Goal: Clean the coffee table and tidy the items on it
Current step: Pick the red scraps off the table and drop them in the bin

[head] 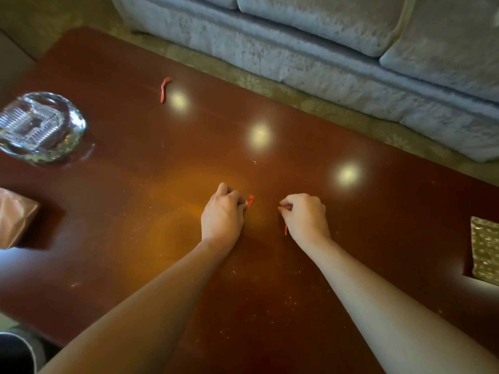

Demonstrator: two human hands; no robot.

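Two bare hands rest low on the shiny dark red wooden coffee table [378, 238], near its middle. The left hand [222, 214] is curled almost shut, and its fingertips pinch a small red paper scrap [250, 201] that sticks out toward the right hand. The right hand [306, 215] is curled shut too. It pinches a thin red paper strip [285, 229] that hangs down from its fingers to the table top.

One more long wavy red paper scrap [164, 89] lies alone on the table, far from both hands, on the side near the grey-blue fuzzy sofa [324, 63]. It is up and to the left of the left hand. Its long side points away from the person, tipping a little to the right at the far end. The left hand is closer to it, so that hand would probably reach for it next.

A clear round glass ashtray [40, 128] sits at the table's left edge, a shiny pinkish-brown packet [14, 217] lies nearer the person on that side, and a gold patterned box [484, 247] lies at the right edge. Tiny white crumbs dot the table.
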